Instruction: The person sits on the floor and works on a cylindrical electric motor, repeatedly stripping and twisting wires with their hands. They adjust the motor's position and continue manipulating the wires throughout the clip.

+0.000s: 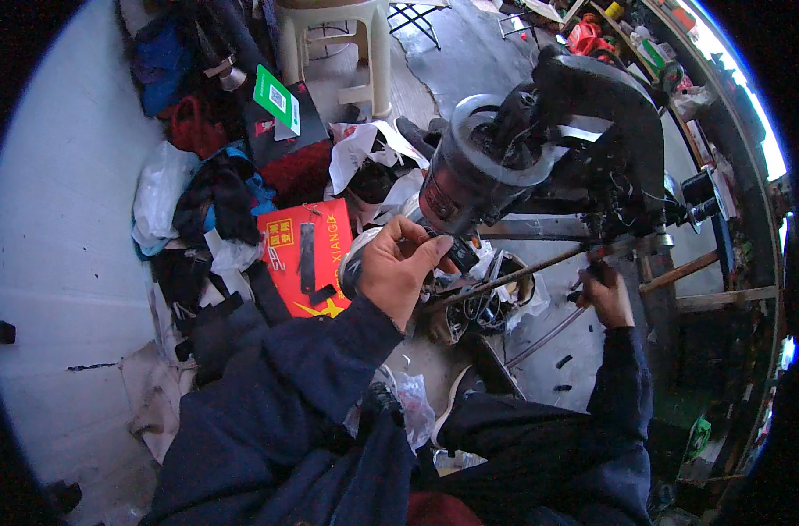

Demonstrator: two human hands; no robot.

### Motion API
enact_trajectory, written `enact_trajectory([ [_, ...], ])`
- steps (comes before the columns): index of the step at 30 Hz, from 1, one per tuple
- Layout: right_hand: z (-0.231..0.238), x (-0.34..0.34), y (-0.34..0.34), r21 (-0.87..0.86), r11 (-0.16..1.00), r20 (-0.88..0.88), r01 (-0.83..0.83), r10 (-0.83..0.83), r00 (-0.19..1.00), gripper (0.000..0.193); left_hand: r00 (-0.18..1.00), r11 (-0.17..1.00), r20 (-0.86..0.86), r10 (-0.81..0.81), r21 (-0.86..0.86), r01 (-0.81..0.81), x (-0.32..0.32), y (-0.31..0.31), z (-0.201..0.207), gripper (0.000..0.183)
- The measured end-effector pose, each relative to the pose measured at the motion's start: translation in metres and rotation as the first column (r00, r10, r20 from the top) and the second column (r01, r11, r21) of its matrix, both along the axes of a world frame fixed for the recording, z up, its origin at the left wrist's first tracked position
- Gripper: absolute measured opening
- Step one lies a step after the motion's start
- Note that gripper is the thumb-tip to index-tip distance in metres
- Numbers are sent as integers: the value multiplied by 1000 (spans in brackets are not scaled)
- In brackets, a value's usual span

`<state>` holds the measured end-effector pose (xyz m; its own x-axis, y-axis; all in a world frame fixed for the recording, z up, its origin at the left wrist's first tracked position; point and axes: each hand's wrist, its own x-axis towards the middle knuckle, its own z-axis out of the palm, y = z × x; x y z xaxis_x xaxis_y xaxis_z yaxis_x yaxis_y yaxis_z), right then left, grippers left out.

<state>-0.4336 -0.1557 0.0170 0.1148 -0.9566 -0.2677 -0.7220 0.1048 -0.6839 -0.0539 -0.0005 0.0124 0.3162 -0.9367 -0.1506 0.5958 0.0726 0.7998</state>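
Note:
A black sewing machine (597,110) with a heavy curved arm and a round drum-like head (478,167) stands in front of me. My left hand (398,270) is closed just below the drum, thumb and forefinger pinching a small black piece (461,254). Lower on the machine's right side, my right hand (608,296) has its fingers wrapped round a dark handle, mostly hidden by the hand. Between the hands, a thin metal rod (513,276) runs at a slant.
Left of my left hand lies a red box (281,232) bearing black strips (307,254). Bags and dark cloths (215,197) pile up beyond it, near a white stool (334,39). Cluttered wooden shelving (728,298) lines the right. Black scraps (563,360) dot the floor.

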Motion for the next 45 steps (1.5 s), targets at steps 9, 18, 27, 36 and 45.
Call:
enact_trajectory([
  [9, 32, -78, -54, -632, 766, -38, 115, -179, 983, 14, 1000, 1000, -25, 0, -15, -1, -1, -2, 1, 18],
  [18, -29, -13, -12, 144, 990, 105, -4, -11, 994, 32, 999, 999, 28, 26, -47, -25, -2, -4, -5, 19],
  [27, 64, -43, -26, -532, 840, 82, 109, -76, 994, 23, 999, 1000, 32, 4, -15, -3, 0, -2, 2, 18],
  [36, -30, -80, -52, -254, 960, -56, 118, -136, 989, 28, 978, 998, 202, 54, -33, -48, 1, -4, 1, 20],
  [45, -21, 14, 6, -50, 999, 40, -5, 7, 999, 42, 729, 965, 633, 260, -138, -225, 4, 3, 10, 50],
])
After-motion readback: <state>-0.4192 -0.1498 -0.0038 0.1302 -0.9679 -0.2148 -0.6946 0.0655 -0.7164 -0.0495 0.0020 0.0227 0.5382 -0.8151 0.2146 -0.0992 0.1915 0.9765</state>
